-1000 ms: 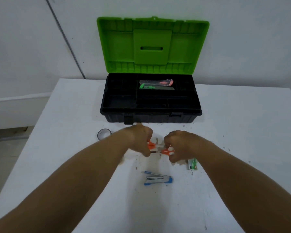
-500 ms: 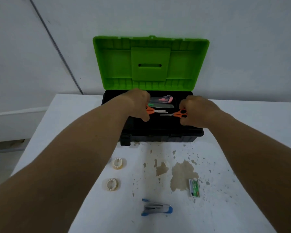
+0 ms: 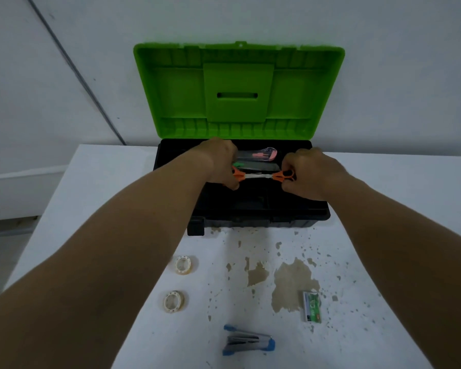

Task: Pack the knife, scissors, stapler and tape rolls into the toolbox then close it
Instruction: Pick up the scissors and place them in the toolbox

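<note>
Head view is showing me both hands reaching over the open toolbox [image 3: 328, 213], whose green lid [image 3: 238, 89] is standing upright against the wall. I am seeing two pairs of orange scissors, tips pointing at each other: the left hand [image 3: 221, 162] is closing its grip around the handles of the left scissors [image 3: 238, 174], and the right hand [image 3: 308, 174] is closing its grip around the handles of the right scissors [image 3: 284, 175]. Both pairs are hanging just above the top tray, close in front of the knife [image 3: 256, 166], which is already lying in the back compartment beside a pink-handled tool [image 3: 264, 155] that I cannot identify.

On the counter [image 3: 383, 209] the two tape rolls [image 3: 183, 265] and the blue stapler [image 3: 246, 340] are waiting, with a small green box [image 3: 312, 306] near them, probably staples.

What I am worrying about: the blades are nearly touching, so if both hands are letting go together, the tips may be crossing and one pair may be resting on a divider instead of inside a compartment. Then the lid may not be closing flat. Also the blades may be catching the knife and pushing it out of place.
</note>
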